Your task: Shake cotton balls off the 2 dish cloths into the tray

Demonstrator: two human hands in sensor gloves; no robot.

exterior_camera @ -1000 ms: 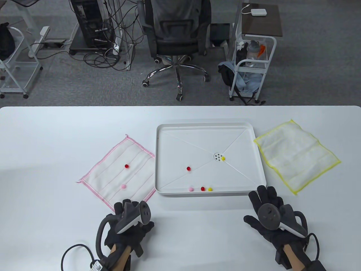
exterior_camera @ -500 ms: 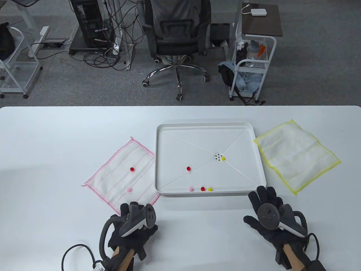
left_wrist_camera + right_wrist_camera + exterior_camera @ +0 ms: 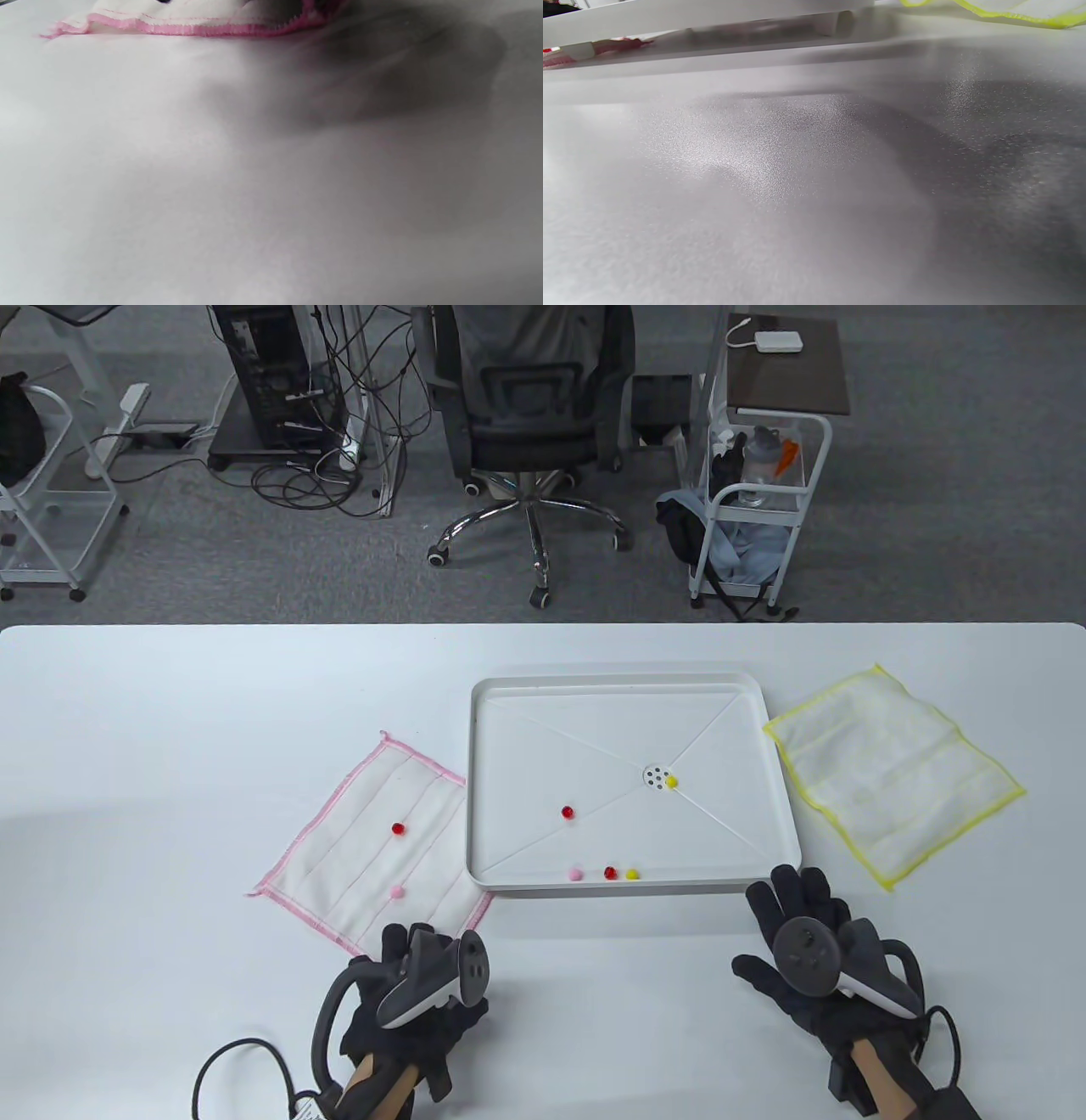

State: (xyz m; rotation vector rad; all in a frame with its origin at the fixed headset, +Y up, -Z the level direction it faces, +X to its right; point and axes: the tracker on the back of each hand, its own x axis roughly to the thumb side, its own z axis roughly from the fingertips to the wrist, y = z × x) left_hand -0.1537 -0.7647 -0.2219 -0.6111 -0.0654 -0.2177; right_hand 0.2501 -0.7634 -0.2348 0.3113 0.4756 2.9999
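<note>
A pink-edged dish cloth (image 3: 373, 840) lies left of the white tray (image 3: 628, 678), its right corner touching the tray's side. It carries a red cotton ball (image 3: 398, 829) and a pink cotton ball (image 3: 396, 891). My left hand (image 3: 400, 940) grips the cloth's near corner; in the left wrist view the pink hem (image 3: 186, 29) is slightly raised. The yellow-edged cloth (image 3: 891, 780) lies flat right of the tray with nothing on it. My right hand (image 3: 793, 892) rests flat on the table by the tray's near right corner, holding nothing. Several balls lie in the tray, among them a red ball (image 3: 568, 812) and a yellow ball (image 3: 671, 782).
Three more balls sit along the tray's near wall (image 3: 607, 873). In the right wrist view, the tray's underside (image 3: 691, 17) and the yellow hem (image 3: 1009, 15) show. Beyond the table's far edge stand an office chair (image 3: 530, 415) and a white cart (image 3: 755, 500).
My left hand has slid to the right, dragging the pink cloth and its two balls with it toward the tray. The right hand has stayed put.
</note>
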